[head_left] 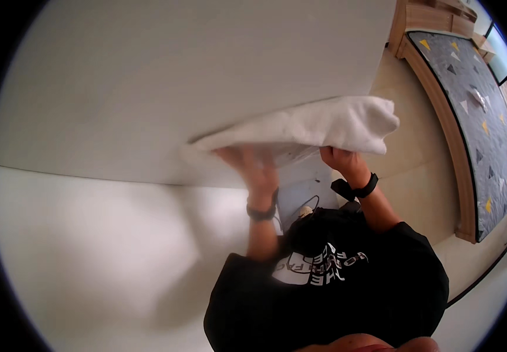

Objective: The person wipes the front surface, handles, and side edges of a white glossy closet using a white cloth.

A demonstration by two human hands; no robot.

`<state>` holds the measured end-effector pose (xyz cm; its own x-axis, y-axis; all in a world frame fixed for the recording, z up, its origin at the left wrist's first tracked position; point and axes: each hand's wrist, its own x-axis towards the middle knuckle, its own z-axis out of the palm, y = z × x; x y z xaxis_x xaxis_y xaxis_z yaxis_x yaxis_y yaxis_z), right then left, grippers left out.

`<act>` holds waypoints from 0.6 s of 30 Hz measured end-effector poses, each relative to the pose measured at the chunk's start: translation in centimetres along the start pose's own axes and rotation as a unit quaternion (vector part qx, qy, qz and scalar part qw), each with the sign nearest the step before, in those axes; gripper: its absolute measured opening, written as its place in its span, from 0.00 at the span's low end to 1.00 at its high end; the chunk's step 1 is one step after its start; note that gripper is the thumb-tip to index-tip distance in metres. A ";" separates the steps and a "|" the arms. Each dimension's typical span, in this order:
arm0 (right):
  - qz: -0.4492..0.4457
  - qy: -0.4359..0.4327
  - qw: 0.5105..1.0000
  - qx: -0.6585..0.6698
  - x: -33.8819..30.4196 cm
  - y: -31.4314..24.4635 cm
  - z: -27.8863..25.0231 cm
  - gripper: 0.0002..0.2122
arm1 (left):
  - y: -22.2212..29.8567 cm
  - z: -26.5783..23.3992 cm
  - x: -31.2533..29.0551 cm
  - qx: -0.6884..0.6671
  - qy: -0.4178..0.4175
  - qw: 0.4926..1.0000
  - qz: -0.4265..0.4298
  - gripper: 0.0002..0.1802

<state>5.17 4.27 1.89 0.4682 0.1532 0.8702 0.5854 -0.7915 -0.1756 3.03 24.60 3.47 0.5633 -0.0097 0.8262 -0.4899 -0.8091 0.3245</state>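
A folded white cloth (329,123), thick and soft like a towel, is stretched out in front of me. Its narrow left end lies close to a large pale surface (194,64), and its bulky right end sticks out past that surface's edge. My right hand (342,159) is closed on the cloth's lower edge with the fingers curled under it. Farther left, my left hand (252,167) reaches up to the cloth's underside. That hand is smeared by motion and its fingertips are partly hidden, so its grip does not show. Each wrist wears a black band.
White wall (89,246) fills the lower left and meets the pale surface along a long seam. On the right stands a wooden bed frame (441,100) with a grey patterned mattress (470,117). Light floor (409,141) runs between me and the bed. A thin dark cable (307,202) hangs near my body.
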 end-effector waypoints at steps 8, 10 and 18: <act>0.012 -0.029 0.987 0.160 3.3 1.0 -1.4 0.21 | 4.0 2.9 2.5 -0.059 0.069 0.993 -0.071 0.31; 0.040 -0.059 0.973 0.220 1.6 2.3 -1.3 0.22 | 3.1 4.3 -0.5 -0.016 0.014 0.999 -0.043 0.29; 0.114 -0.277 0.878 0.374 -3.8 6.6 0.3 0.24 | 3.3 6.5 -6.5 -0.036 -0.168 0.976 -0.133 0.18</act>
<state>7.48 -1.34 -2.68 0.7588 0.4685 0.4524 0.6080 -0.2607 -0.7499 2.05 18.22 -3.81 0.8570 -0.0065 0.5152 -0.3351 -0.7665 0.5478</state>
